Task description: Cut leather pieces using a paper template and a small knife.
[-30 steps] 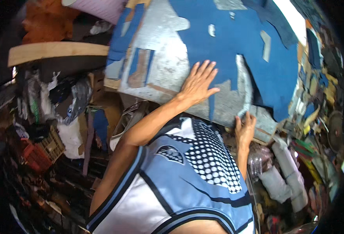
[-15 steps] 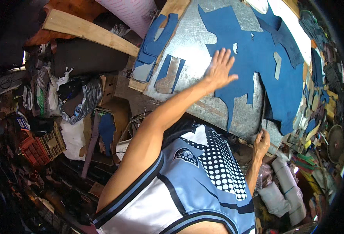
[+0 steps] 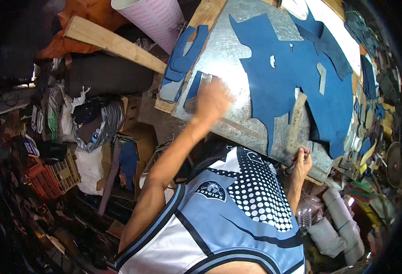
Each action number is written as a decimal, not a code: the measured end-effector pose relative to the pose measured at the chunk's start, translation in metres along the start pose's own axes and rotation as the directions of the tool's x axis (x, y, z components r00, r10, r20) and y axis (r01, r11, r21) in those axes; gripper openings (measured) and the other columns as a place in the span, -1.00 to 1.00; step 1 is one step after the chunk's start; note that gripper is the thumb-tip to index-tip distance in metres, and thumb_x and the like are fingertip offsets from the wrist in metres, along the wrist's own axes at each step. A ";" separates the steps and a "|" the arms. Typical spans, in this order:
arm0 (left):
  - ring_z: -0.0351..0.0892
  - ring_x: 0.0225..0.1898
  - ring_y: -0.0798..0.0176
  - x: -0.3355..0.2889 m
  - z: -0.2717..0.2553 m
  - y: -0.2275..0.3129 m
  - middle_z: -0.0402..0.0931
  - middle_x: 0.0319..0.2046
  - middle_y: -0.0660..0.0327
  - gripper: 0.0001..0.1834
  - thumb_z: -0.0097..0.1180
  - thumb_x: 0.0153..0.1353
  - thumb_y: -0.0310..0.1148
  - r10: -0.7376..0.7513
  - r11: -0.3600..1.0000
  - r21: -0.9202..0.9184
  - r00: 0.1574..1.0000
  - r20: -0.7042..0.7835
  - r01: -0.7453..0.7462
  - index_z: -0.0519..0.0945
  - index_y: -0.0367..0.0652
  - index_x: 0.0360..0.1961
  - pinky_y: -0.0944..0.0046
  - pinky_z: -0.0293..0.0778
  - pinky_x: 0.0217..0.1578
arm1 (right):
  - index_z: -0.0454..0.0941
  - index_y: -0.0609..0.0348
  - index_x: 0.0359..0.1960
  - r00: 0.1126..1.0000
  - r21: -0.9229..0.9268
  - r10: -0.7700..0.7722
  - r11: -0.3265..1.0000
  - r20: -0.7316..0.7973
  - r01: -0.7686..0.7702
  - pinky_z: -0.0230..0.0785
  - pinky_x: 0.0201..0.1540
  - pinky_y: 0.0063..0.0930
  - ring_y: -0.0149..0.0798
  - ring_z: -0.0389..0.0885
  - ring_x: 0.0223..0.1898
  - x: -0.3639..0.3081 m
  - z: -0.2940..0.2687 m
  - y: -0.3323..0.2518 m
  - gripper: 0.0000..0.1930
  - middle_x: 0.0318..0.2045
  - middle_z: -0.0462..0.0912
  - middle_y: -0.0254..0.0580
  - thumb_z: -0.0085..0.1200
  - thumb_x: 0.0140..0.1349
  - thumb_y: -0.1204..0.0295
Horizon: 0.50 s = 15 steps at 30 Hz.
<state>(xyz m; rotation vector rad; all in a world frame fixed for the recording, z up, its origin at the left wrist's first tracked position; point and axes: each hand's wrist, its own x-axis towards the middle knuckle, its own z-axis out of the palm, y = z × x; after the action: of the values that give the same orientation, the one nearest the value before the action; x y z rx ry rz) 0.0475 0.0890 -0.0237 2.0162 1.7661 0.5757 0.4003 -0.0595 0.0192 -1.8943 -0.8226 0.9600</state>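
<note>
A large irregular blue sheet, leather-like (image 3: 269, 86), with cut-out gaps, lies over the metal-topped work table (image 3: 237, 114). My left hand (image 3: 213, 102), smeared by motion, is over the table's left part, beside a narrow blue cut piece (image 3: 193, 86). What its fingers do is not clear. Near the front edge, my right hand (image 3: 302, 160) is closed at the lower end of a long grey-tan template strip with markings (image 3: 296, 123). This strip spans a gap in the sheet. Something small and dark by those fingers is too unclear to name.
Curved blue cut pieces (image 3: 182, 59) are stacked at the table's left edge. A wooden plank (image 3: 112, 43) and a pale printed roll (image 3: 153, 20) are beyond it. Leather scraps and tools crowd the right side. Crates (image 3: 50, 176) and bags stand at lower left.
My left hand has moved left from the big blue sheet toward the small cut piece. The strip at my right hand, thin and edge-on before, now shows its broad face.
</note>
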 end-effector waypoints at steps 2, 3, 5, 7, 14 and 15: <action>0.51 -0.02 -0.20 0.025 -0.039 -0.028 0.50 0.01 -0.20 -0.43 0.34 0.09 -0.13 -0.019 0.945 0.316 0.979 -0.204 0.084 0.56 -0.28 0.05 -0.10 0.40 0.05 | 0.55 0.19 -0.12 0.999 -0.009 0.040 0.999 0.013 -0.040 0.23 -0.53 -0.66 -0.55 0.41 -0.56 -0.009 0.002 -0.001 -0.80 -0.52 0.49 -0.43 0.06 0.44 0.30; 0.50 -0.01 -0.24 0.033 -0.046 -0.050 0.43 0.09 -0.25 -0.36 0.33 0.13 -0.09 -0.032 0.876 0.465 0.977 -0.212 0.130 0.50 -0.26 0.14 -0.13 0.41 0.04 | 0.55 0.20 -0.11 0.998 -0.029 0.067 0.997 0.002 -0.066 0.23 -0.55 -0.65 -0.54 0.41 -0.57 -0.009 0.003 0.001 -0.79 -0.53 0.50 -0.42 0.07 0.43 0.31; 0.51 -0.01 -0.24 0.041 -0.057 -0.073 0.46 0.04 -0.24 -0.36 0.33 0.14 -0.05 -0.143 0.830 0.519 0.977 -0.157 0.205 0.52 -0.26 0.13 -0.15 0.46 -0.02 | 0.54 0.25 -0.04 0.997 -0.024 0.076 0.997 -0.002 -0.076 0.27 -0.53 -0.63 -0.53 0.44 -0.55 -0.007 0.006 0.010 -0.75 -0.54 0.50 -0.41 0.06 0.43 0.32; 0.56 -0.09 -0.19 0.041 -0.064 -0.089 0.54 -0.08 -0.10 -0.43 0.38 0.07 -0.11 -0.147 0.838 0.509 0.980 -0.137 0.197 0.56 -0.19 0.05 -0.15 0.49 -0.12 | 0.53 0.25 0.02 0.996 -0.005 0.068 0.998 0.055 -0.068 0.30 -0.50 -0.62 -0.52 0.46 -0.54 -0.004 0.005 0.012 -0.75 -0.47 0.56 -0.35 0.05 0.43 0.37; 0.55 -0.08 -0.22 0.048 -0.072 -0.095 0.56 -0.13 -0.13 -0.50 0.31 0.15 -0.23 -0.077 0.870 0.472 0.986 -0.149 0.140 0.56 -0.25 0.07 -0.12 0.47 -0.06 | 0.52 0.28 0.04 0.996 0.157 0.074 0.984 0.058 -0.082 0.35 -0.48 -0.64 -0.53 0.52 -0.49 -0.008 -0.011 0.005 -0.75 -0.44 0.58 -0.34 0.04 0.44 0.40; 0.55 -0.07 -0.22 0.048 -0.072 -0.095 0.56 -0.11 -0.14 -0.50 0.30 0.15 -0.23 -0.066 0.870 0.476 0.988 -0.141 0.126 0.56 -0.26 0.07 -0.12 0.47 -0.05 | 0.52 0.30 0.04 0.995 0.193 0.085 0.977 0.058 -0.095 0.36 -0.48 -0.64 -0.52 0.53 -0.49 -0.007 -0.013 0.002 -0.74 -0.43 0.59 -0.33 0.04 0.43 0.41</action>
<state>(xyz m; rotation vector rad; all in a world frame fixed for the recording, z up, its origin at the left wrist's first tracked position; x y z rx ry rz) -0.0646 0.1505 -0.0131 2.2268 2.2494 0.2365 0.4081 -0.0704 0.0242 -1.7558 -0.6497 1.1053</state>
